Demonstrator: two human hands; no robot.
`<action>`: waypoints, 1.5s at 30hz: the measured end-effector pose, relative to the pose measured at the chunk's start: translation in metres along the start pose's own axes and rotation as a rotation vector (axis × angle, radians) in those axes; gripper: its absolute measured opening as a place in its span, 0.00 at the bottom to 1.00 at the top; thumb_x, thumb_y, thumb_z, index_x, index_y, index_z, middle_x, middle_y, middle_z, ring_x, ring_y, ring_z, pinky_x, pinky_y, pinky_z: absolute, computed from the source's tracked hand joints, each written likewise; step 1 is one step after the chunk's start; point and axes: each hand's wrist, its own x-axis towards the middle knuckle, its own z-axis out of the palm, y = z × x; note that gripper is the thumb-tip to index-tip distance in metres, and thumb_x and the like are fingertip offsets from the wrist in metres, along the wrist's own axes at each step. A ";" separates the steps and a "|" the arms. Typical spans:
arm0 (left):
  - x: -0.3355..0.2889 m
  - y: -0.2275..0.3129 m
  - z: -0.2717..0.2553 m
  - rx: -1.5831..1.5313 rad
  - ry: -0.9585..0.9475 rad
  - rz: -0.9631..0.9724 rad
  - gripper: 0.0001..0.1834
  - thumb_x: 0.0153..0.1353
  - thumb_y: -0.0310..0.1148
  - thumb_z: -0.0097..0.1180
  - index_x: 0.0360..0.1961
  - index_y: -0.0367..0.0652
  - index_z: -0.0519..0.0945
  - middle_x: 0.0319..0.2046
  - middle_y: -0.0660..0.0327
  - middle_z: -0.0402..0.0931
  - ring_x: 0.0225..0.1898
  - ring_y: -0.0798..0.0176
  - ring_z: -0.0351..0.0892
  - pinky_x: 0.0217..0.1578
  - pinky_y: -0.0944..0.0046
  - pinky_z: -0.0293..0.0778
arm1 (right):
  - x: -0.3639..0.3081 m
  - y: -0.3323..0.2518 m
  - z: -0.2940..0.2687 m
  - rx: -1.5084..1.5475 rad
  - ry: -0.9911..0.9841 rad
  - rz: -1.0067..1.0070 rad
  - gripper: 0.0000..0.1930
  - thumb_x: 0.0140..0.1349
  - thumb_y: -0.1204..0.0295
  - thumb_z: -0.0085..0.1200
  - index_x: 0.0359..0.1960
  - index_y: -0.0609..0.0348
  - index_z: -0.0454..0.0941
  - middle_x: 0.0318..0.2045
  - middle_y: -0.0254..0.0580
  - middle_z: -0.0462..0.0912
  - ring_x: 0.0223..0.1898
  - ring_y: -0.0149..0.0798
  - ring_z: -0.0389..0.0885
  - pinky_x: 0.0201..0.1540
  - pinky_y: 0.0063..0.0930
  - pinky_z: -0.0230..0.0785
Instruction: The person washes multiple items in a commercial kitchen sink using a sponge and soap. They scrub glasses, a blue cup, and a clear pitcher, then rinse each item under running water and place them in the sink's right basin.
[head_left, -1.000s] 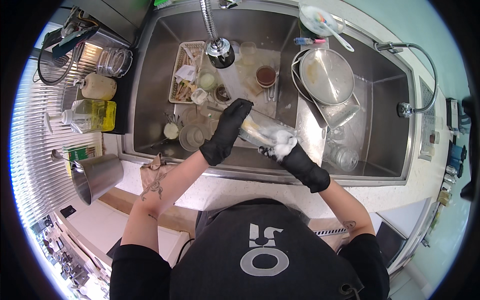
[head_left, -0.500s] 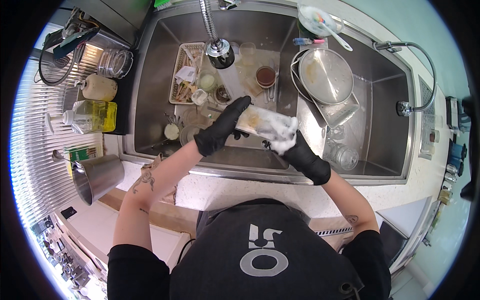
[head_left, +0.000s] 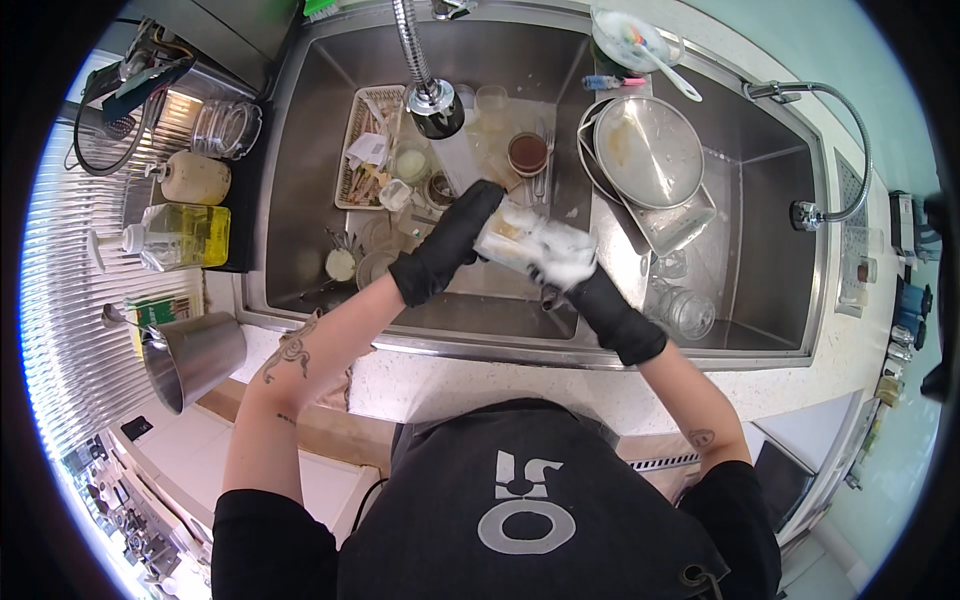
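Observation:
My left hand point(head_left: 448, 248), in a black glove, is closed on the left end of a clear rectangular container point(head_left: 492, 248). The container is tilted above the left sink basin, with a brownish stain showing through its side. White foam point(head_left: 560, 250) covers its right part. My right hand point(head_left: 605, 308), also gloved in black, presses into that foam with curled fingers. Whatever it grips there is hidden by the suds. Just beyond my left hand, a black faucet head point(head_left: 438, 115) on a metal hose lets water stream down.
The left basin holds a beige basket point(head_left: 345, 180) of litter, a cup of brown liquid point(head_left: 528, 154), cutlery and small containers. Round pans point(head_left: 650, 150) and glass jars point(head_left: 690, 312) stand to the right. A foamy bowl point(head_left: 628, 40) sits at the back; a metal pitcher point(head_left: 195, 360) stands left.
My right hand has shifted slightly up and left along the container, and the foam has spread toward its middle. My left hand keeps its hold.

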 end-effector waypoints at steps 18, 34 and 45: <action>0.001 -0.006 -0.007 0.294 0.044 0.404 0.19 0.60 0.43 0.39 0.47 0.41 0.64 0.34 0.59 0.69 0.32 0.70 0.70 0.26 0.71 0.67 | -0.026 -0.018 -0.016 0.598 -0.111 -0.032 0.20 0.53 0.68 0.52 0.48 0.52 0.65 0.38 0.32 0.73 0.30 0.26 0.71 0.24 0.18 0.65; 0.017 0.003 -0.016 -0.057 -0.187 -0.140 0.22 0.56 0.53 0.42 0.42 0.48 0.69 0.30 0.66 0.72 0.24 0.74 0.71 0.14 0.77 0.60 | -0.016 0.009 -0.012 0.015 0.133 -0.477 0.22 0.48 0.75 0.56 0.47 0.56 0.67 0.36 0.33 0.74 0.33 0.23 0.72 0.31 0.21 0.67; 0.015 -0.023 -0.009 -0.404 0.034 -0.025 0.20 0.54 0.55 0.45 0.38 0.53 0.67 0.20 0.65 0.70 0.15 0.70 0.71 0.11 0.75 0.63 | -0.042 -0.024 -0.045 0.327 0.401 -0.369 0.17 0.48 0.77 0.58 0.40 0.61 0.70 0.34 0.36 0.76 0.35 0.25 0.74 0.34 0.17 0.70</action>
